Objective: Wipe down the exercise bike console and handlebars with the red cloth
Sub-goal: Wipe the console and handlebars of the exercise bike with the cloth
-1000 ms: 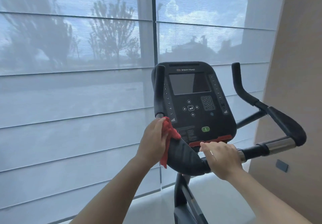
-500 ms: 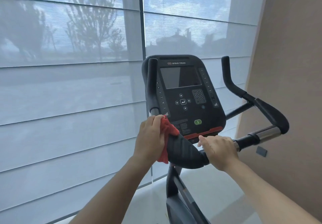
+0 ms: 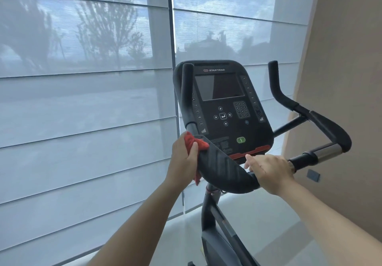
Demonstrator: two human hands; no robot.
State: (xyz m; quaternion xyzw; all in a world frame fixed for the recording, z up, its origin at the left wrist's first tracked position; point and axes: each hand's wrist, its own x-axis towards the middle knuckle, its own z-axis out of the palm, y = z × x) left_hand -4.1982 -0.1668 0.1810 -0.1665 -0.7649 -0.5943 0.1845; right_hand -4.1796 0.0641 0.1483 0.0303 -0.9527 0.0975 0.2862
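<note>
Left hand (image 3: 183, 160) grips red cloth (image 3: 192, 139) against handlebar (image 3: 225, 170), thumb now over cloth; right hand (image 3: 270, 172) still holds handlebar.

console (image 3: 225, 108) above handlebars (image 3: 225, 171) | cloth (image 3: 196, 143) on handlebars' left end | window (image 3: 82, 121) behind | wall (image 3: 341, 79) right

1. Left hand (image 3: 184, 159) gripped red cloth (image 3: 197, 142), thumb over it, against handlebar (image 3: 225, 172); forearm extended from lower left.
2. Right hand (image 3: 270, 171) curled over same handlebar, index finger straighter; forearm extended from lower right.
</note>
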